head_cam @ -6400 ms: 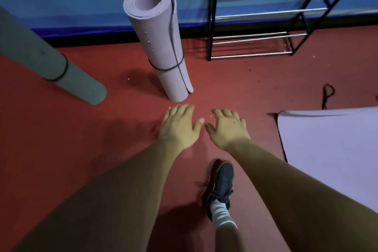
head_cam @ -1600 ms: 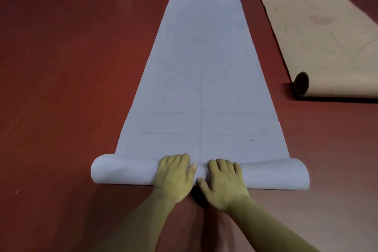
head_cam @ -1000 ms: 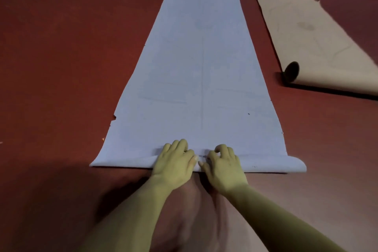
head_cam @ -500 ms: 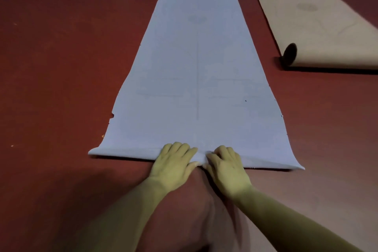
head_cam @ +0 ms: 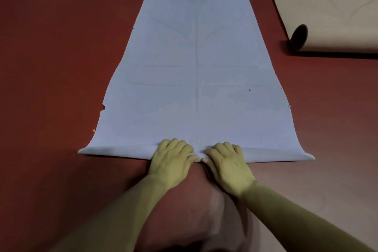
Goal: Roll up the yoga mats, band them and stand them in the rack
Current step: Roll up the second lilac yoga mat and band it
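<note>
A lavender yoga mat (head_cam: 196,67) lies flat on the red floor (head_cam: 51,67) and runs away from me. Its near edge is turned over into a thin, tight roll that spans the mat's width. My left hand (head_cam: 171,159) and my right hand (head_cam: 227,163) sit side by side at the middle of that edge. The fingers of both curl over the narrow roll, and the thumbs nearly touch. The mat's far end and the rack are out of view.
A tan yoga mat (head_cam: 327,6) lies at the upper right, its near end curled into a loose roll with a dark opening (head_cam: 299,37). My knee (head_cam: 196,210) is on the floor between my forearms. Bare red floor lies left of the lavender mat.
The wide loose curl at the near edge has given way to a thin tight roll under both hands. The view has tilted down, so the standing rolled mats are out of view.
</note>
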A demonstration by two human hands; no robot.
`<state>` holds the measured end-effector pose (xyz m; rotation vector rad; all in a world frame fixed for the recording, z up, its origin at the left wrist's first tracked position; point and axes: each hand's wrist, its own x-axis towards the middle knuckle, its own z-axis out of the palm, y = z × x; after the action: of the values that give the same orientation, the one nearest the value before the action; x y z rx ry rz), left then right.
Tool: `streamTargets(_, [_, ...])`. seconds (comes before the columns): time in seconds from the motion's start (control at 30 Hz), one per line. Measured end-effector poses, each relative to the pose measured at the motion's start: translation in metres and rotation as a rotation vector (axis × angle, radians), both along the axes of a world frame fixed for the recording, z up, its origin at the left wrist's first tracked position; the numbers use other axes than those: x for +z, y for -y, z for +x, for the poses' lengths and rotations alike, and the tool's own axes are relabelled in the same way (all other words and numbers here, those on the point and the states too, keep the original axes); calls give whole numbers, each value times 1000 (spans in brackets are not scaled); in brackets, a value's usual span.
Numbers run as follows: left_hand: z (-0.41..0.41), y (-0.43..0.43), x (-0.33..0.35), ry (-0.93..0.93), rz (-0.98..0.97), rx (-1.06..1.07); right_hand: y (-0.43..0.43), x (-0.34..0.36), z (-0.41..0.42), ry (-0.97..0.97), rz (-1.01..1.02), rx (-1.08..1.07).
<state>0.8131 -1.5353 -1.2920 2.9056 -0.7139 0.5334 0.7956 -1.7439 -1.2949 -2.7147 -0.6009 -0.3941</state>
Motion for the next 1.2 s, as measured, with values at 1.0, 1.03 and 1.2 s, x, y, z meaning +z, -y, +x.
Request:
streamTargets(1.0, [8,-5,-2,123,-9,-22,-9,8,14,-67,116,-102])
streamTargets(1.03, [9,-3,-1,98,-23,-13,-9,9,13,-61,110,-106])
streamTargets(1.2, [20,-1,5,-11,-107,23,-9,12,11,36,113,-80])
